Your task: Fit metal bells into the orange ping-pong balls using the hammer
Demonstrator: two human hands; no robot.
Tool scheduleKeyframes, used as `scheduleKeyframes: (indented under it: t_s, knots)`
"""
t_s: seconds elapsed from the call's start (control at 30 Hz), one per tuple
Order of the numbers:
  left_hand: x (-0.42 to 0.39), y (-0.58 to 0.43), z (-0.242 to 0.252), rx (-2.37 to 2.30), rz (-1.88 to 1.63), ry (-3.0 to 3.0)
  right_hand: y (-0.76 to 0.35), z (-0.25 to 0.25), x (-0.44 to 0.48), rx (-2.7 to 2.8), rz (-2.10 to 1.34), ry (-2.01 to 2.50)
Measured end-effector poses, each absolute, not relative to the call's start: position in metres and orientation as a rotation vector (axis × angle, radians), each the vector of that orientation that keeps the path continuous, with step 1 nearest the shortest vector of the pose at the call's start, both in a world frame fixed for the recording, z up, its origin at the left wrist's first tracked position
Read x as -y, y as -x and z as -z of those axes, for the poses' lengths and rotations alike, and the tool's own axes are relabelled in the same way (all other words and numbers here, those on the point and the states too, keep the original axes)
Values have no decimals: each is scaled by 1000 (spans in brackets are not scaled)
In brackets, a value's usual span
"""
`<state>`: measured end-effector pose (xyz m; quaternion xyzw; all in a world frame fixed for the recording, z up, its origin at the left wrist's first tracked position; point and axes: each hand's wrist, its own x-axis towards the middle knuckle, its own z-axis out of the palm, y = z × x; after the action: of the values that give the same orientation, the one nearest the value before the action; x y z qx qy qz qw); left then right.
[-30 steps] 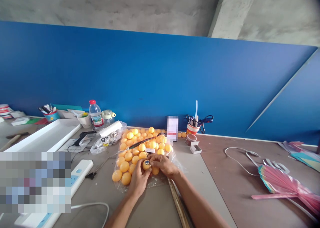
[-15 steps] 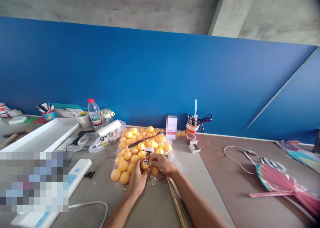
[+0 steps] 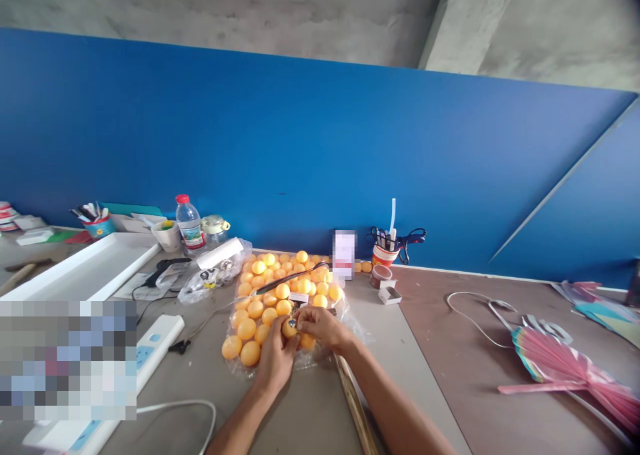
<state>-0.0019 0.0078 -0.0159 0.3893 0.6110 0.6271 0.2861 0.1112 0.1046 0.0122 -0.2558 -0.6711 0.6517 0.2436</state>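
Note:
Both my hands meet over a clear plastic bag [image 3: 350,328] of several orange ping-pong balls [image 3: 260,308] lying on the table. My left hand [image 3: 277,358] cups one orange ball [image 3: 290,328] from below, fingers closed round it. My right hand [image 3: 323,325] pinches a small shiny metal piece [image 3: 292,323] against the top of that ball. A thin dark rod [image 3: 293,278] lies across the balls just behind my hands.
A wooden stick [image 3: 353,395] lies under my right forearm. To the left are a white power strip [image 3: 155,348], a white tray [image 3: 90,268], a water bottle [image 3: 189,223] and cups. A cup of scissors [image 3: 385,252] stands behind; a pink fan [image 3: 560,365] and white cable [image 3: 475,312] lie right.
My hands keep the same hold on the ball; only the view has drifted slightly upward.

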Motion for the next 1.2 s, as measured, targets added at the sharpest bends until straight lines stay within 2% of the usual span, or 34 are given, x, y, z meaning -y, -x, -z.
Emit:
scheduleKeyframes:
  t_s: [0.33, 0.77, 1.2]
  knots:
    - [-5, 4, 18, -1640, -1592, -1153, -106, -5, -105, 1929, -1684, 818]
    - [-10, 4, 9, -1459, -1634, -931, -121, -11, -121, 1278, -1889, 664]
    - [-8, 7, -2, -1522, -1579, -1003, -115, -13, -118, 1287, -1770, 707]
